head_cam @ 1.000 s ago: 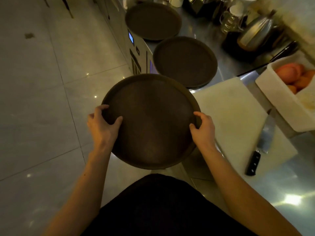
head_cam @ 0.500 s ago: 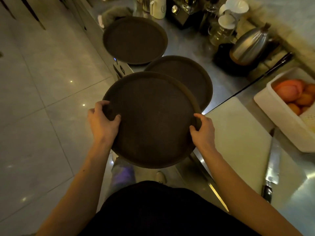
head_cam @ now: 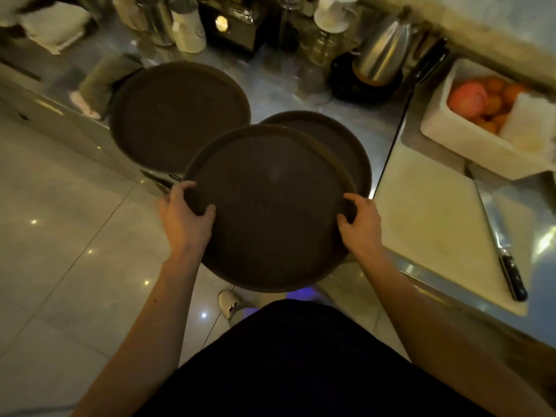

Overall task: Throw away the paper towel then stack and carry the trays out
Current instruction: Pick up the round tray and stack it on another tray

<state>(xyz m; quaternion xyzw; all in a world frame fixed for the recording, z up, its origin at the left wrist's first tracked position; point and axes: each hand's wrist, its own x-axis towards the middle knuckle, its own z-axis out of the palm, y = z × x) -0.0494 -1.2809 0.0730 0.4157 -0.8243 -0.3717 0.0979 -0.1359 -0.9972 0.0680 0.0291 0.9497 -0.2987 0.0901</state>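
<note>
I hold a round dark brown tray (head_cam: pixel 270 212) level in front of me. My left hand (head_cam: pixel 185 218) grips its left rim and my right hand (head_cam: pixel 359 224) grips its right rim, thumbs on top. The held tray overlaps a second brown tray (head_cam: pixel 340 139) lying on the steel counter; only that tray's far right part shows. A third brown tray (head_cam: pixel 177 112) lies on the counter further left, partly over the counter's edge. No paper towel is in sight.
A white cutting board (head_cam: pixel 436 218) with a black-handled knife (head_cam: pixel 508 266) lies right of the trays. A white tub of fruit (head_cam: pixel 469 136) sits behind it. A steel kettle (head_cam: pixel 382 55), jars and cups crowd the counter's back. A grey cloth (head_cam: pixel 102 82) lies at far left. Tiled floor (head_cam: pixel 60 236) to the left.
I have stepped closer to the counter and carried the held tray forward; it now covers more of the middle tray. Both hands keep their grip.
</note>
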